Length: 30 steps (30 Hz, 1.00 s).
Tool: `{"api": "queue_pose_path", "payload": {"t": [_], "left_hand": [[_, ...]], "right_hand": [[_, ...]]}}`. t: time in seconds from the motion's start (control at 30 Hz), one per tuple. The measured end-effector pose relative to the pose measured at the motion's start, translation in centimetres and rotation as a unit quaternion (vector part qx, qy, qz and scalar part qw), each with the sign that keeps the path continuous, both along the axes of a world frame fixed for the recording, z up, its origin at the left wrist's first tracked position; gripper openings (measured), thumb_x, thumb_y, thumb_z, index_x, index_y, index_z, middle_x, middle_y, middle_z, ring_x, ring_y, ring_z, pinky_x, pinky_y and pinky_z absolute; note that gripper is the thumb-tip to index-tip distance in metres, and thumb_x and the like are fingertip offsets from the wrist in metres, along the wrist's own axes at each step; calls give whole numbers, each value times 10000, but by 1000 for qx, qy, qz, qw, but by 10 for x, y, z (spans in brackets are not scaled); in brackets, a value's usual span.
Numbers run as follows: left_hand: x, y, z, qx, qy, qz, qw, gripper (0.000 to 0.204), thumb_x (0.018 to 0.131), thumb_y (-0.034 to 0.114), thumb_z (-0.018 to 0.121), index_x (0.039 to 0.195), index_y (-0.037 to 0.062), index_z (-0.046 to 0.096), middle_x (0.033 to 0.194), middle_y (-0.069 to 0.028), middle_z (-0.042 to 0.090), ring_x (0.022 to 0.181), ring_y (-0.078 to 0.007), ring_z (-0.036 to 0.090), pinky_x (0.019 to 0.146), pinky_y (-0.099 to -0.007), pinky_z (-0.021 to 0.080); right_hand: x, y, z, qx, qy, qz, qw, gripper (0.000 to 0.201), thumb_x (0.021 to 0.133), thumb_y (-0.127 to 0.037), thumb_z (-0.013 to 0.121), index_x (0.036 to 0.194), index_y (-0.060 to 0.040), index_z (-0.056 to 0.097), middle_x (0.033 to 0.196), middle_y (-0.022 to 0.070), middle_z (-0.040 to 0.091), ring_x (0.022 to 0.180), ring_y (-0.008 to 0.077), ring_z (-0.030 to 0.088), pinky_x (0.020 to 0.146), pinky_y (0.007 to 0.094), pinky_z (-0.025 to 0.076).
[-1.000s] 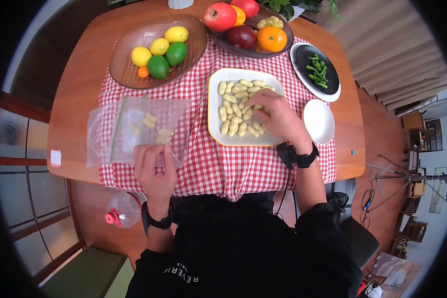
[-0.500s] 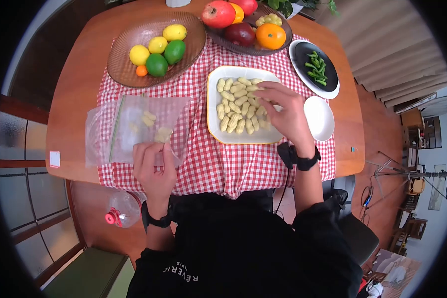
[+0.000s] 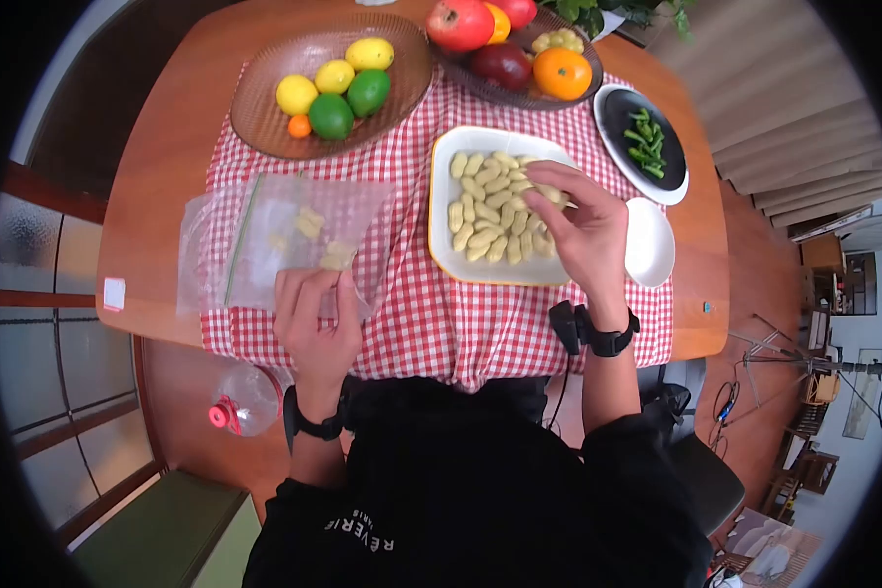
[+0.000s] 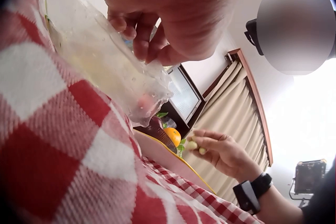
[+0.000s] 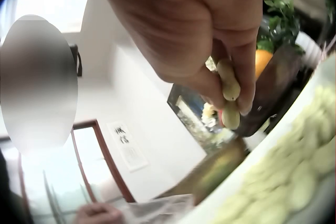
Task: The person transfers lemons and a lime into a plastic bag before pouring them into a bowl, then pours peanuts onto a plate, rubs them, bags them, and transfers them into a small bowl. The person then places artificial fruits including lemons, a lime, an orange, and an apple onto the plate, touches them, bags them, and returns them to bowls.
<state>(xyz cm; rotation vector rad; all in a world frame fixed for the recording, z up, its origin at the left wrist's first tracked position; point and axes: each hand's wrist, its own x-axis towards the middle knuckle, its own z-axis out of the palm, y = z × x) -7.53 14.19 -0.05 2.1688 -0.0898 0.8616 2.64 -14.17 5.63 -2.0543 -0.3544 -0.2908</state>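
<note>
My left hand [image 3: 318, 318] pinches the near edge of a clear zip bag [image 3: 255, 250] lying on the checked cloth, with a few peanuts [image 3: 309, 221] inside it. In the left wrist view, the bag's plastic [image 4: 105, 56] hangs from those fingertips. Over the right side of a white tray [image 3: 440, 211] with a yellow rim is my right hand [image 3: 595, 235]. Between its thumb and fingers it pinches peanuts; two of these peanuts [image 5: 229, 79] show in the right wrist view, above the many peanuts [image 3: 500, 201] spread in the tray.
A brown bowl [image 3: 255, 108] of lemons and green fruit stands at the back left, beside a dark fruit bowl [image 3: 598, 86]. Green peppers [image 3: 647, 142] lie on a black plate at the right. Near my right wrist is a white bowl [image 3: 649, 245].
My right hand has risen from among the peanuts, now pinching some above the tray. My left hand keeps its pinch on the bag. The head view has shifted slightly.
</note>
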Motion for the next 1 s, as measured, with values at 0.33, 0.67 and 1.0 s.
{"api": "queue_pose_path", "payload": {"t": [0.33, 0.67, 1.0], "left_hand": [[2, -4, 11, 7, -24, 11, 1000, 80, 908, -52, 746, 942, -19, 681, 907, -126, 686, 834, -274, 634, 751, -370, 497], [-2, 0, 5, 2, -8, 9, 1000, 109, 872, -63, 756, 937, -13, 684, 916, -130, 678, 854, -312, 640, 747, -404, 511], [0, -10, 3, 17, 3, -14, 1000, 84, 894, -35, 752, 921, -13, 676, 921, -131, 676, 874, -299, 641, 778, -391, 505]], "right_hand": [[-8, 140, -26, 34, 180, 219, 958, 235, 892, -25, 743, 1094, 92, 711, 847, 197, 735, 748, 306, 728, 710, 392, 580], [-19, 67, 5, 30, 141, 246, 958, 388, 967, 17, 683, 1354, -9, 694, 1253, 204, 751, 1113, 294, 752, 972, 374, 594], [-12, -2, 2, -330, 59, 185, 924, 510, 835, -39, 798, 1335, -112, 724, 1378, 187, 653, 1167, 381, 691, 1032, 442, 562]]}}
